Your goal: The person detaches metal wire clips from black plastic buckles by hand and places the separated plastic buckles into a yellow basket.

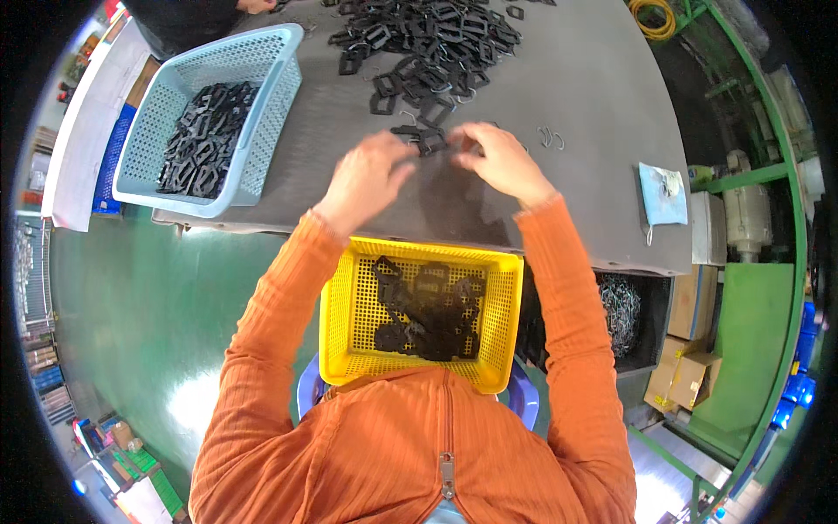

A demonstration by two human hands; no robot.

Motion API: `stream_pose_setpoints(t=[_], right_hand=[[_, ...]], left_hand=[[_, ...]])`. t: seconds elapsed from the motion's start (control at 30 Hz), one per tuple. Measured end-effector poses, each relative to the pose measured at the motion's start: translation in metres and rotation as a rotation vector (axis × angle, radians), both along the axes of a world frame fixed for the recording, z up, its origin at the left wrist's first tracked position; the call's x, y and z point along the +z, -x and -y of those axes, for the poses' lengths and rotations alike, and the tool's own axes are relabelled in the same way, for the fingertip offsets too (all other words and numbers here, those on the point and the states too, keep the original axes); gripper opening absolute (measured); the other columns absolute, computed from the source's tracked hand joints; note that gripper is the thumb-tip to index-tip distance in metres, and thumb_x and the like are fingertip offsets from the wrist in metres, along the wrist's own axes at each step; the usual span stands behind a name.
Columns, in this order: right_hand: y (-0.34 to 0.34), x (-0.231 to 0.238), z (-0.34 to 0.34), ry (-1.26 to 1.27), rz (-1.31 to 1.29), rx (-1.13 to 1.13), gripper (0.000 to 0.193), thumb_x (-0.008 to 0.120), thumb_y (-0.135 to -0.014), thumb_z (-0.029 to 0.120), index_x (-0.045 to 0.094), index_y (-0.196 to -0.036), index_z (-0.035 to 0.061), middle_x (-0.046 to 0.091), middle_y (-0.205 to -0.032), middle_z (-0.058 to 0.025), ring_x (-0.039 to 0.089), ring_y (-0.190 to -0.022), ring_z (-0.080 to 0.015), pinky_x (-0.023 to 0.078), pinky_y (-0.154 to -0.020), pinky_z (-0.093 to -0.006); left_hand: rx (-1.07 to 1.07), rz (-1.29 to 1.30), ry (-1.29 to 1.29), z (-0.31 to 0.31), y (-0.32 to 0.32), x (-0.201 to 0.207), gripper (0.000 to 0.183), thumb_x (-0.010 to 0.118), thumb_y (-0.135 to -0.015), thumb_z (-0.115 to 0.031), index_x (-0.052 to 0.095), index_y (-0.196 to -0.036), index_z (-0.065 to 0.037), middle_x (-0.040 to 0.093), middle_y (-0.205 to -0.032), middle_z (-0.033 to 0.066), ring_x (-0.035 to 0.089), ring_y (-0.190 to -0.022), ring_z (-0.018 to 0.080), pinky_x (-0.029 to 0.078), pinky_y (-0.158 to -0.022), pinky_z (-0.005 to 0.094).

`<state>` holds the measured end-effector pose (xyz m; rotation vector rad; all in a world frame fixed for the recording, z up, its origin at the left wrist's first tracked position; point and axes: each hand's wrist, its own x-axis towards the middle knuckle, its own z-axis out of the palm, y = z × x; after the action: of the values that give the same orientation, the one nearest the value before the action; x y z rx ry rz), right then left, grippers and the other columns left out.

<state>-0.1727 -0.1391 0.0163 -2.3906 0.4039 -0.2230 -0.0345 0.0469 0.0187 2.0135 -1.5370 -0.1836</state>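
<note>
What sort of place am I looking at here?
Probably a factory or assembly workshop: there's a large heap of black parts on the grey table, a light blue basket filled with similar pieces, and a green metal frame along the right side.

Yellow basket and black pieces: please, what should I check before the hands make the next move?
1. Left hand and right hand at the table: ok, both over it.
2. Firm grip on the black pieces between them: cannot tell, blurred.
3. Room in the yellow basket: ok, part of its bottom shows.
4. Supply: ok, a heap lies beyond the hands.
5. Table free of loose hooks: not ok, some lie beyond the right hand's right side.
</note>
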Motion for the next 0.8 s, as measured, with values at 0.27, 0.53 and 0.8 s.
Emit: stream_pose_setpoints(t=[0.27,0.53,0.8], right_hand=[[-0.023,-0.013,0.000,0.252,-0.104,-0.108,0.042,0.079,-0.063,0.023,0.058,-0.094,0.0044,0.057,-0.100,-0.0138,0.059,-0.087,-0.0328,0.048,-0.075,-0.0418],[-0.068,0.002,0.039,-0.222,-0.128,-0.154,0.024,0.062,-0.081,0.021,0.058,-0.097,0.0039,0.065,-0.087,-0.0136,0.062,-0.080,-0.0266,0.047,-0.071,-0.0356],[-0.068,0.004,0.043,0.116,-0.378,0.144,0.043,0.052,-0.078,0.017,0.057,-0.120,0.0152,0.059,-0.114,-0.0170,0.055,-0.107,-0.0325,0.044,-0.092,-0.0379]], left_hand=[[0.072,-0.112,0.015,0.020,-0.047,-0.018,0.030,0.070,-0.073,-0.009,0.054,-0.098,-0.002,0.060,-0.092,0.0125,0.059,-0.085,0.0279,0.047,-0.076,0.0355],[0.182,-0.654,0.121,0.045,-0.105,-0.026,0.015,0.054,-0.081,-0.009,0.060,-0.093,-0.001,0.063,-0.085,0.0055,0.057,-0.080,0.0103,0.047,-0.069,0.0270],[-0.124,-0.331,-0.023,0.040,-0.077,-0.020,0.022,0.054,-0.077,-0.007,0.062,-0.096,0.001,0.064,-0.102,0.0119,0.058,-0.101,0.0241,0.045,-0.086,0.0320]])
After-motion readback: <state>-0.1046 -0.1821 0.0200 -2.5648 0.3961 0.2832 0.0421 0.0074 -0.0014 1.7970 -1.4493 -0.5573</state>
